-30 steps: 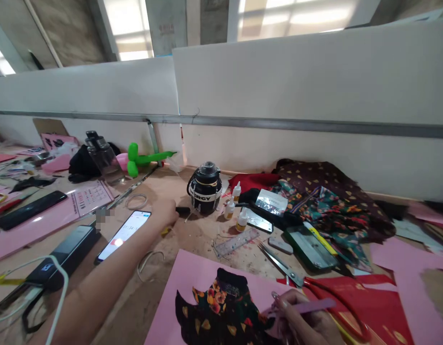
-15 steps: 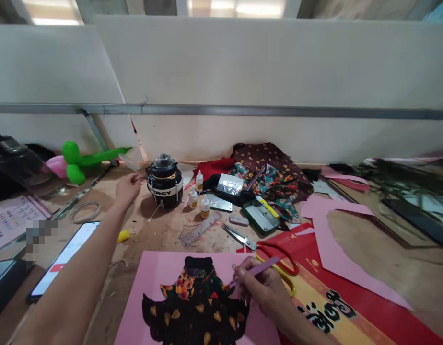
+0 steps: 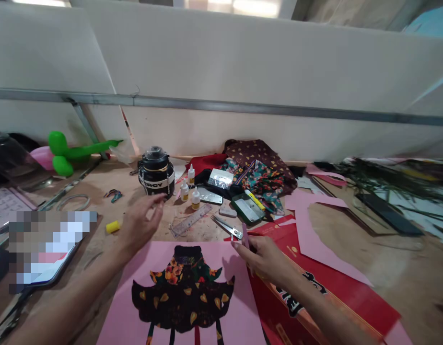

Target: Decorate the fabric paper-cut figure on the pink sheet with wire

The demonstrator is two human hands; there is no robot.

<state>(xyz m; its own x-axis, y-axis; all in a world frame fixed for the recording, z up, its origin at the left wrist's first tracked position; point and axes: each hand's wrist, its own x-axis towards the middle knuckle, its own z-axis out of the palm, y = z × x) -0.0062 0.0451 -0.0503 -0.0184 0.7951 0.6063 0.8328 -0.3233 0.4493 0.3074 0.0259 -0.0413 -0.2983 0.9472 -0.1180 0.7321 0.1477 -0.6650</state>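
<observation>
My left hand (image 3: 144, 221) is in the air in front of the black lidded jar (image 3: 156, 175), over the left part of the table. Its fingers are loosely bent and a bit blurred, with nothing visible in them. My right hand (image 3: 261, 254) is closed around a slim purple tool (image 3: 246, 237), held upright beside the scissors (image 3: 228, 227); its lower end is hidden. Under and between both hands lies a pink sheet (image 3: 117, 306). On it is a fabric collage (image 3: 185, 292) of a tiered roof in dark heart-print and floral cloth, with narrow strips below.
Small glue bottles (image 3: 195, 199), a clear ruler (image 3: 191, 220) and an open green case (image 3: 248, 208) stand mid-table. Patterned cloth (image 3: 261, 155) is heaped behind. Right: cut pink paper (image 3: 315, 235) on a red printed sheet (image 3: 351, 287). Left: a yellow cap (image 3: 112, 226) and a phone (image 3: 56, 254).
My left hand has come back from beside the jar toward the pink sheet. My right hand has lifted the purple tool off the collage's edge and turned it upright. The view has shifted slightly.
</observation>
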